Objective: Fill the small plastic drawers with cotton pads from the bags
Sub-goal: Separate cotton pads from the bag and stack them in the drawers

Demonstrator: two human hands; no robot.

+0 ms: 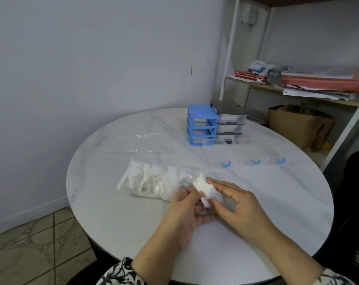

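A round white table [117, 223] is filling the middle and lower part of the frame, with a shelf unit [298, 93] of papers and folders standing in the upper right and a brown paper bag [293, 126] sitting below it. At the far side of the table, right of centre, an empty blue drawer frame [201, 124] is standing just beside a grey drawer unit [230, 120] whose drawers appear to be in place. In front of them, three clear drawers [244, 151] with blue handles are lying side by side and look empty. A flat, empty-looking clear bag [141, 144] is lying left of the frames, and nearer the person a fuller bag of cotton pads [154, 182] is lying on its side, left of centre. At its open right end both hands are working close together: the left hand [187, 210] is pinching the bag's mouth or the pads there, though which is hard to tell, while the right hand [234, 200] is curling its fingers and thumb round a small bunch of pads [207, 190] coming out of the bag. So the step in hand seems to be drawing a handful out of the bag. The next move probably calls for carrying that bunch up and to the right, across the bare stretch of table, and lowering it into the nearest clear drawer without scattering pads, while the left hand is steadying the bag.
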